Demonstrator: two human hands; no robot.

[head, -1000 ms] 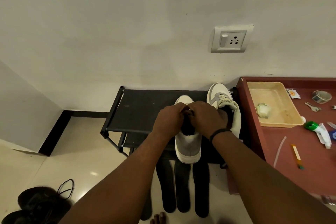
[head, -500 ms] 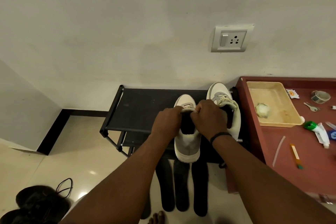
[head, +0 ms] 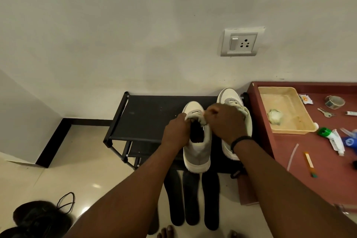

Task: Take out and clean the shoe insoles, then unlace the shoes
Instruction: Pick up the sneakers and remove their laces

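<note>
Two white and grey shoes sit on top of a black shoe rack against the wall. Both hands work at the near shoe, which stands at the front edge of the rack with its heel toward the person. The left hand curls round the left side of the shoe's collar and grips it. The right hand pinches the pale lace near the tongue, fingers bent tight on it. The second shoe stands just beside, on the right, partly hidden behind the right hand and wrist (a black band circles that wrist).

Dark insoles lean upright on the floor against the front of the rack, side by side below the near shoe. A red-brown bench stands to the right of the rack and carries a yellow tray, a roll of tape, keys and a tube with a green cap. Black shoes lie on the floor at lower left.
</note>
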